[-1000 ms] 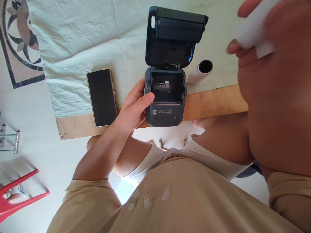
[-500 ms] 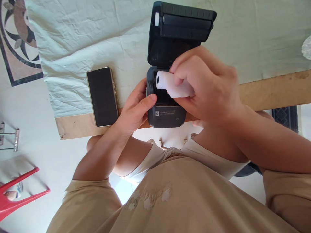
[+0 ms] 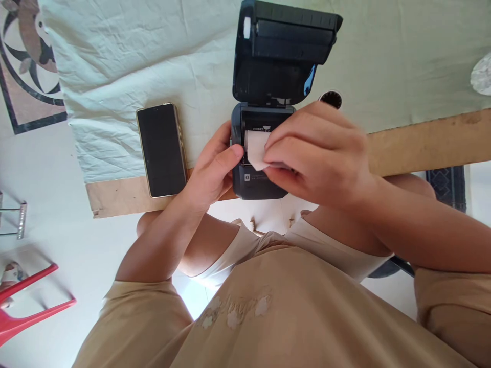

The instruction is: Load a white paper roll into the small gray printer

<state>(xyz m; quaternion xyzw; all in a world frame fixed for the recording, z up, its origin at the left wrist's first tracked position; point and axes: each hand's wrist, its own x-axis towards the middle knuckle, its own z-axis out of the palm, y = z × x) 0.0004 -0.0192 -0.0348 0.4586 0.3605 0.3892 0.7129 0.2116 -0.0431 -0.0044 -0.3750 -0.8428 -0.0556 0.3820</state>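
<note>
A black portable receipt printer stands at the table's front edge, its lid swung up and back. My left hand grips the printer's left side, thumb over the rim of the paper bay. In the bay sits a white paper roll, partly hidden by my right hand. The fingers of that hand pinch the roll's loose paper end and pull it toward me.
Left of the printer a smartphone lies dark-screened on the pale green cloth. Behind my right hand is a small round dark object. The table's wooden edge runs in front. A red plastic frame stands at lower left.
My right hand has moved down and nearer to me, and the paper roll has gone from tilted above the bay to lying down inside it. My left hand has kept its hold.
</note>
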